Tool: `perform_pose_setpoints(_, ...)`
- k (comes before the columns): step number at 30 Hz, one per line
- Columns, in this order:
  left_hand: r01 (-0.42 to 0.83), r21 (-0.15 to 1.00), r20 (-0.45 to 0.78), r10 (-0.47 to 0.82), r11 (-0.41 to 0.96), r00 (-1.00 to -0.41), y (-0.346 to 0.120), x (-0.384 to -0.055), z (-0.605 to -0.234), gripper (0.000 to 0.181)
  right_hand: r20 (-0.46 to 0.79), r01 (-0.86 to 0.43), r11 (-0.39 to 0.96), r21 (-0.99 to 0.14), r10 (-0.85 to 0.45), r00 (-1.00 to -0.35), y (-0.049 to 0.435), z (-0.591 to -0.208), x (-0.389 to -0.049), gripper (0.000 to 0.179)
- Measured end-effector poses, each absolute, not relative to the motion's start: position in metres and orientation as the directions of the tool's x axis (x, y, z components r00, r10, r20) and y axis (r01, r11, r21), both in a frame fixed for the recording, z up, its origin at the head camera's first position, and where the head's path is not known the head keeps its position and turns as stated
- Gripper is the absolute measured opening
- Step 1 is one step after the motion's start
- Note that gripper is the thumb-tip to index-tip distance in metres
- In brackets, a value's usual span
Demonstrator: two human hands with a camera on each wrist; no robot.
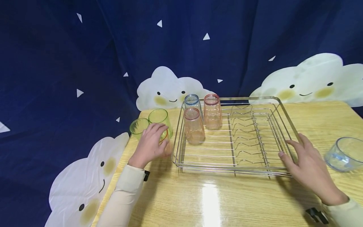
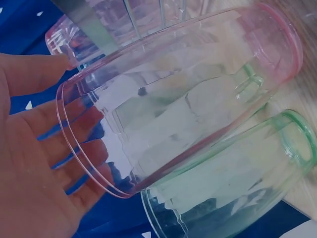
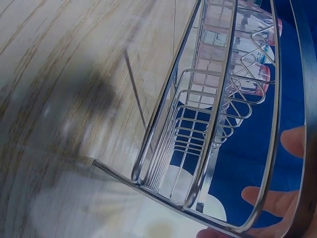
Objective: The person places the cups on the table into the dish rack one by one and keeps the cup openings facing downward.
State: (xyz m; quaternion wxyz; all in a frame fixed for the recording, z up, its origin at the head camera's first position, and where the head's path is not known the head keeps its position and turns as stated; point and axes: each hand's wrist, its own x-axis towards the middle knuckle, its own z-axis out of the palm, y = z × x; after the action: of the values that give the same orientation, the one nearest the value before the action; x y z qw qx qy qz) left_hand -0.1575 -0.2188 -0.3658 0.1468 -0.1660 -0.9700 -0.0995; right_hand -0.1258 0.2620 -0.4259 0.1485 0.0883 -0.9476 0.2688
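Left hand (image 1: pixel 148 143), nine o'clock, relaxed around orange glass (image 1: pixel 167 152); careless bump could topple nearby green glasses (image 1: pixel 159 116). Right hand (image 1: pixel 312 168), four o'clock, grips rack (image 1: pixel 288 118).

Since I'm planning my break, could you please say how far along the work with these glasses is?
Three glasses already stand in the rack. The left hand is at the orange-rimmed glass beside it. If racking is the aim, two green glasses and probably the blue glass on the right remain.

The right hand (image 3: pixel 280 204) is at the near edge of a wire rack (image 3: pixel 309 64); pink-tinted glasses (image 3: pixel 207 79) (partly hidden) stand toward its far edge.
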Motion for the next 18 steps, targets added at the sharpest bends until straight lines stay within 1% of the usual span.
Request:
perform_pose_setpoints(9, 0.273, 0.142, 0.228, 0.237, 0.952, -0.945, -0.2189, -0.1600, -0.3627, 0.060, 0.328, -0.251, 0.841, -0.478, -0.094, -0.940, 0.2613, -0.4257, -0.1255, 0.053)
perform_pose_setpoints(14, 0.290, 0.133, 0.233, 0.254, 0.948, -0.939, -0.2201, -0.1592, -0.3652, 0.061, 0.317, -0.247, 0.845, -0.474, -0.099, -0.943, 0.2618, -0.4260, -0.1255, 0.054)
perform_pose_setpoints(18, 0.311, 0.146, 0.234, 0.273, 0.939, -0.933, -0.2208, -0.1590, -0.3663, 0.062, 0.303, -0.236, 0.847, -0.476, -0.094, -0.948, 0.2621, -0.4256, -0.1254, 0.055)
